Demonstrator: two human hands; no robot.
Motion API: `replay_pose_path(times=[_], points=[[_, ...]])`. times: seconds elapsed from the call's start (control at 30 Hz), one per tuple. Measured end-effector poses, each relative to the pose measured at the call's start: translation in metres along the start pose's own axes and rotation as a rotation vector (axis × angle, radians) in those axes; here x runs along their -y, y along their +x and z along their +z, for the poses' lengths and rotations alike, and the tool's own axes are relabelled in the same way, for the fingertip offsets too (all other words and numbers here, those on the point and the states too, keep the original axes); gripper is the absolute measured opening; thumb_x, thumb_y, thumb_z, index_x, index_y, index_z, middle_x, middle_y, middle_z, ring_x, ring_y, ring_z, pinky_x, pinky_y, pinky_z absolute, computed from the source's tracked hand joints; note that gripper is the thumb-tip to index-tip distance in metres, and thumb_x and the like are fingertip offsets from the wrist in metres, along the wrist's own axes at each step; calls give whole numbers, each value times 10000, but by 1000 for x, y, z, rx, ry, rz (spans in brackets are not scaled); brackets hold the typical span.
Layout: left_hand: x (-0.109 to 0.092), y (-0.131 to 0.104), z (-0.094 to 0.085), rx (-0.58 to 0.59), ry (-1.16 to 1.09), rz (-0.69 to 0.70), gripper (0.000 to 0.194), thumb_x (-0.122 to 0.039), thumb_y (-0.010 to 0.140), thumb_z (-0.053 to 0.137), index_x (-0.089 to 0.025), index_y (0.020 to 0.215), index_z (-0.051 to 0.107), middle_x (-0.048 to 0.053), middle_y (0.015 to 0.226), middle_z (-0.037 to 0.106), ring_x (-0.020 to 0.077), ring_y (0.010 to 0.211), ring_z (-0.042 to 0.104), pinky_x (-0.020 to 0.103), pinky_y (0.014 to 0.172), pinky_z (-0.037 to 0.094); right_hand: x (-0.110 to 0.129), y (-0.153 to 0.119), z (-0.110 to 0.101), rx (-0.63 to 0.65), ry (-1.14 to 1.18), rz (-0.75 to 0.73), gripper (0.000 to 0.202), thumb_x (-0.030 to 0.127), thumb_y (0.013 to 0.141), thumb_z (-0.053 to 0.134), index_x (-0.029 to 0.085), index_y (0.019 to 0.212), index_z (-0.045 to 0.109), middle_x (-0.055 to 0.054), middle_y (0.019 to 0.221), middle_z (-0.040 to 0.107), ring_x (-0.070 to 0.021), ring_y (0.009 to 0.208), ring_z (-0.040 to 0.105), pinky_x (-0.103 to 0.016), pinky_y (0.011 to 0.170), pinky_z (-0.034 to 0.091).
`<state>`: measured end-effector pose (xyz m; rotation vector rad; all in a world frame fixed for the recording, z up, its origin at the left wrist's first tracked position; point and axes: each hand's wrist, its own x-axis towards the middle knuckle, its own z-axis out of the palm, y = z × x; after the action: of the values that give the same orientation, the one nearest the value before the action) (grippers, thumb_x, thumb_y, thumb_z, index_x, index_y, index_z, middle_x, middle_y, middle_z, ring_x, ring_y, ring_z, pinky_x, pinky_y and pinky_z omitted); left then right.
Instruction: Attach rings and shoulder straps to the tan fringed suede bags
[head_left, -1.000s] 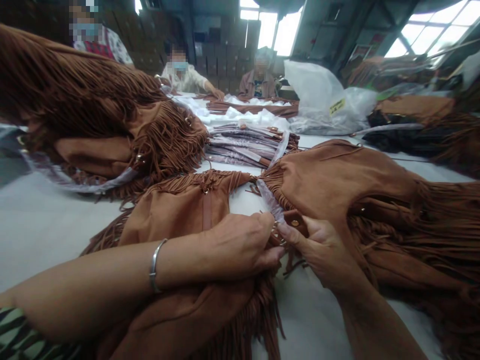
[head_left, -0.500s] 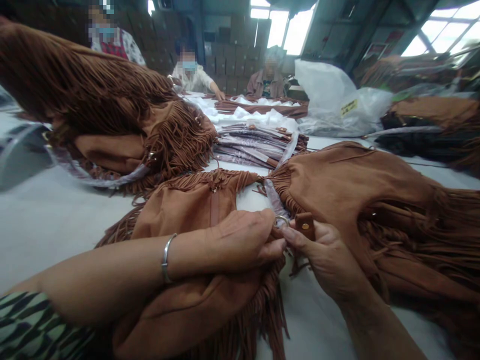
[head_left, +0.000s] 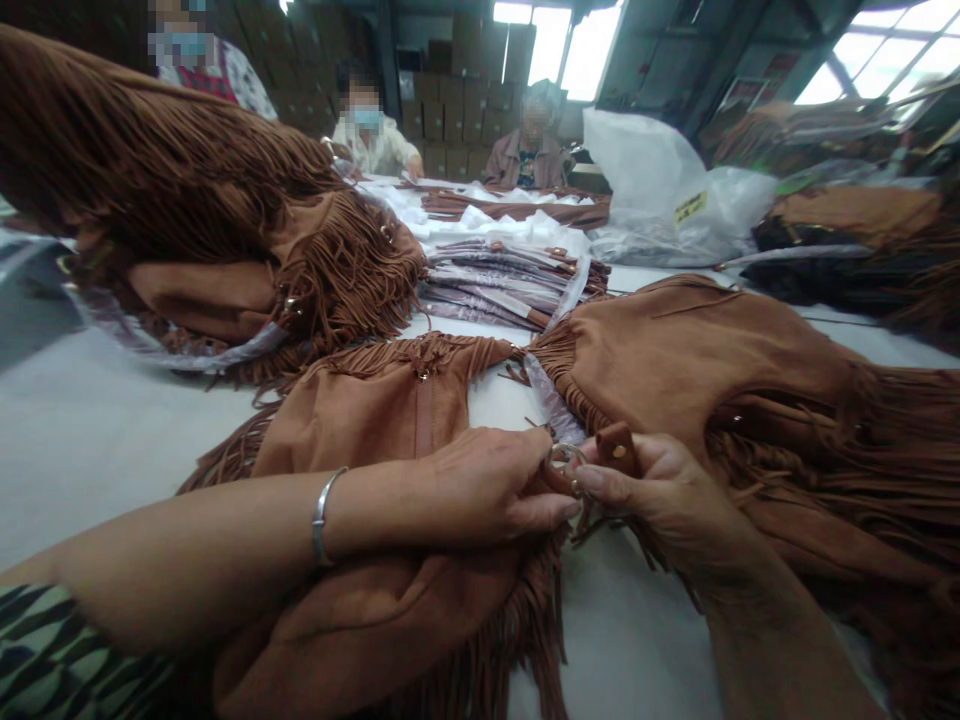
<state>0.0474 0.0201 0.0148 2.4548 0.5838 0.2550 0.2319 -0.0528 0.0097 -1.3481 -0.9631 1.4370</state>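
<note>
A brown fringed suede bag point(head_left: 360, 425) lies on the table in front of me, under my forearm. My left hand point(head_left: 480, 490) is closed on the bag's corner beside a metal ring point(head_left: 567, 453). From the right, my right hand point(head_left: 667, 490) pinches the brown leather strap end point(head_left: 615, 448), which bears a round brass-coloured stud. Its thumb presses near the ring. A plastic-wrapped part of the strap point(head_left: 553, 405) runs up behind the ring. My fingers partly hide how the strap end and ring meet.
A second fringed bag point(head_left: 750, 350) lies at the right, and a heap of fringed bags point(head_left: 225, 220) rises at the left. Behind them are plastic-wrapped straps point(head_left: 502, 285) and a clear plastic bag point(head_left: 660, 190). Several people sit or stand across the white table point(head_left: 82, 430).
The view has shifted slightly. My right hand has turned a little and its thumb has moved lower beside the ring. Across the table, a person's arm has drawn back.
</note>
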Motion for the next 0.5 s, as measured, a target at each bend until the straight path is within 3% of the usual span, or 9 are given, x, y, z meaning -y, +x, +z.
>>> replay_pose_path(times=[0.23,0.4,0.5], points=[[5,2,3,-51,-32,-26,281,-445,857,506,-164,863,489,13,744,598,121,609,534,218,521,339,-3,-2,7,9,-27,-71,236,332,678,774,151,786,669,-22,730,647,-131,650,591,-224,584,477],[5,3,5,90,-79,44,203,-362,860,499,-168,920,507,15,802,619,134,677,572,226,571,384,8,-10,6,-32,-311,-197,168,320,712,741,169,729,668,-10,660,636,-129,603,577,-211,545,468],[4,3,7,112,-43,48,214,-371,851,505,-172,927,511,14,808,616,142,687,575,229,578,388,12,-13,2,-3,-386,-220,169,327,716,734,172,694,673,-8,625,624,-128,576,562,-219,534,467]])
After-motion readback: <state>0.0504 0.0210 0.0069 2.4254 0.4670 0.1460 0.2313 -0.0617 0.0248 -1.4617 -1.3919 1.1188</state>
